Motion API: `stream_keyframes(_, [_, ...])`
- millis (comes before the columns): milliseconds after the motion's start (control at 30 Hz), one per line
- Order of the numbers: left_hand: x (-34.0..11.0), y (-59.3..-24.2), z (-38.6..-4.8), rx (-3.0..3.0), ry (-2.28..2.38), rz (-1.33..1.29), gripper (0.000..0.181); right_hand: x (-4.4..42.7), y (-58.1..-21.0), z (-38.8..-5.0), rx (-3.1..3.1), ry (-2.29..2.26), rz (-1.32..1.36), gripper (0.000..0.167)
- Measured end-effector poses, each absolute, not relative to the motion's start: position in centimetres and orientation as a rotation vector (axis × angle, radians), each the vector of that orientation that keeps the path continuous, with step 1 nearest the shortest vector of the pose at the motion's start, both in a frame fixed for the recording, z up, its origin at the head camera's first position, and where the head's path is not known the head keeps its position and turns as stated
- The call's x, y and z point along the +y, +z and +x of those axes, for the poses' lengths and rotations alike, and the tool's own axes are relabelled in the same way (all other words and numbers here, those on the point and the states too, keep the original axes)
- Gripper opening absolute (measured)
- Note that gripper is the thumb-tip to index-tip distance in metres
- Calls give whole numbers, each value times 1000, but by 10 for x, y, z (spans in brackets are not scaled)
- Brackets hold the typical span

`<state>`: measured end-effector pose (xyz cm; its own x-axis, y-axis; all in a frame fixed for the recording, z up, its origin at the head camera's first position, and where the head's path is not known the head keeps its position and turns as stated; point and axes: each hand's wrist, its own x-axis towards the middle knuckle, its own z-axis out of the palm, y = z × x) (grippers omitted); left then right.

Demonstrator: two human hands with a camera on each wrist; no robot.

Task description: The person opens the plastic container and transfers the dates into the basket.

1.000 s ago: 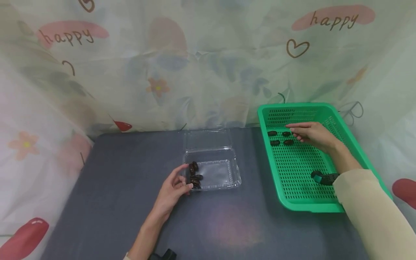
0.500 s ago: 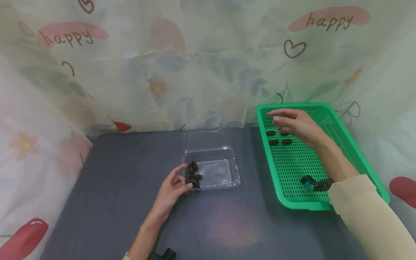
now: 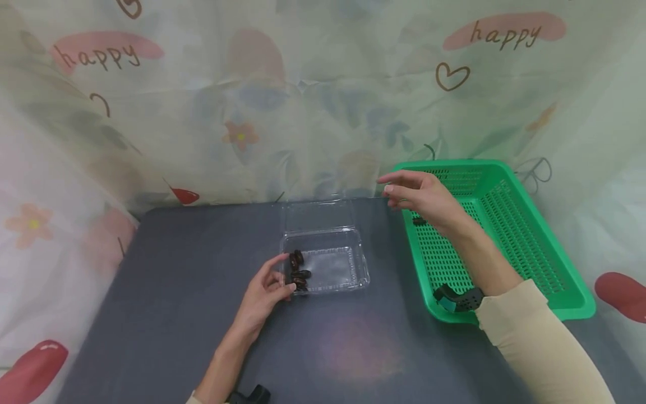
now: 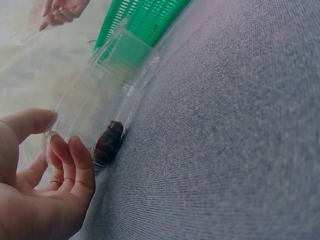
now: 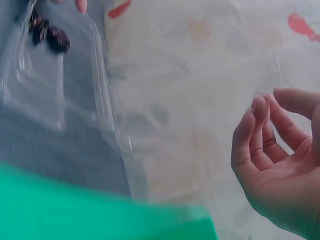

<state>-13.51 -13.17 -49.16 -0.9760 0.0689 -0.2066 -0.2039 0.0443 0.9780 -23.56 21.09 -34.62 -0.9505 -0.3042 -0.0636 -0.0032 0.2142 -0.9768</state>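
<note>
In the head view, a clear plastic clamshell box [image 3: 330, 261] lies on the table with its lid tipped back. Several dark brown, glossy oval pieces, which look like dates [image 3: 300, 274], are bunched at its left end. My left hand [image 3: 263, 294] grips that end, thumb and fingers at the box wall; the left wrist view shows a dark piece [image 4: 109, 143] beside the fingers. My right hand [image 3: 424, 196] is in the air over the left rim of a green basket [image 3: 550, 247]. Its fingers [image 5: 250, 140] are loosely bent, with nothing visible between them in the right wrist view.
One dark piece [image 3: 419, 221] shows in the basket; the right arm covers others. A patterned cloth [image 3: 323, 112] hangs behind the grey table [image 3: 202, 269]. The box lid [image 3: 318, 216] leans up toward that cloth. The basket stands to the box's right.
My right hand has moved left, from over the dark pieces inside the basket to beyond its left rim. My left hand has stayed on the box. The view has shifted slightly.
</note>
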Motion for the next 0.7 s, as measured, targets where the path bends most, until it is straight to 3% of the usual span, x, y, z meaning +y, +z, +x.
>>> stream_keyframes(700, [-131, -492, -134, 2089, 2066, -137, 66, 125, -368, -213, 2140, -1844, -293, 25])
